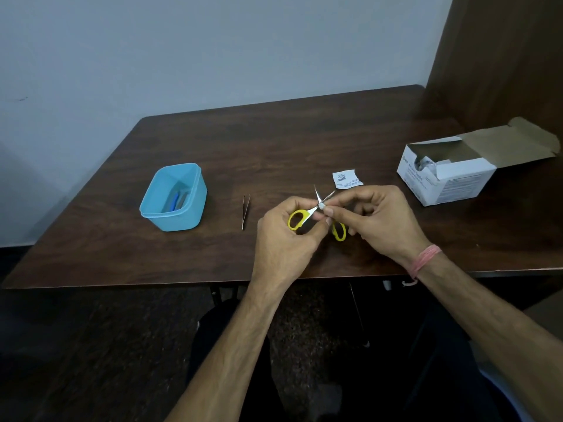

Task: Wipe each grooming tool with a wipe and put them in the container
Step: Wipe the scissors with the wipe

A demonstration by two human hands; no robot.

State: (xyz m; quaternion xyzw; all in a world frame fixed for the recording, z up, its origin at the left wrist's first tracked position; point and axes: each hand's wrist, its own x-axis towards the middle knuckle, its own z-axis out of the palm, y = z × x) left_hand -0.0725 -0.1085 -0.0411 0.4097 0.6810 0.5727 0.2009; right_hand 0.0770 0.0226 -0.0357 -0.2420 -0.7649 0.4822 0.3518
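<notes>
Blue container (173, 197) on the left already has a tool or two in it; tweezers (246, 211) lie waiting beside it. Left hand (281, 236) grips the yellow scissors (316, 213), blades spread, while the right hand (379, 220) pinches a small wipe (321, 206) at the pivot. Looks mid-wipe; next, drop them in.

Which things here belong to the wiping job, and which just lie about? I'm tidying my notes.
Job: scissors, wipe, tweezers, blue container, left hand, right hand.
Lying about: torn sachet, open cardboard box, table.
</notes>
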